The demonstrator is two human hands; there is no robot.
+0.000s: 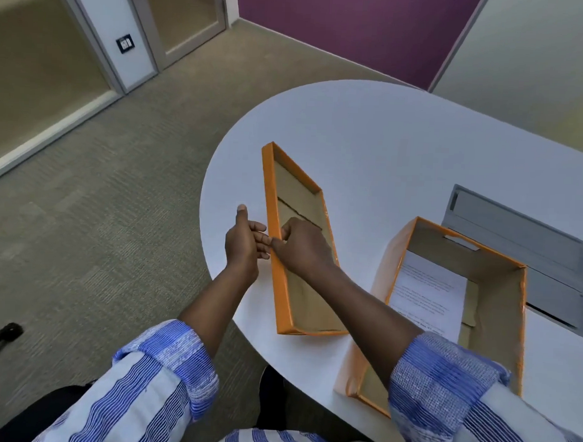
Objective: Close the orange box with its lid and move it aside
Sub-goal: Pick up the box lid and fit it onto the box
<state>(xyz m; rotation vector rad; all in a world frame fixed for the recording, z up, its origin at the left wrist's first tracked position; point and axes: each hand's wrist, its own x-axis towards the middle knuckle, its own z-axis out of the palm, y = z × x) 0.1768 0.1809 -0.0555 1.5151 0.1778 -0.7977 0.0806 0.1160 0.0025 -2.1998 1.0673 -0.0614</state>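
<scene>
Head view. Lid [300, 298]: orange rim, brown cardboard inside, lying hollow side up near the white table's [370, 140] left edge. Right hand [304, 251] and left hand [244, 245] both pinch its left wall. Orange box [516, 317]: open, paper sheet [427, 293] inside, just right of the lid.
</scene>
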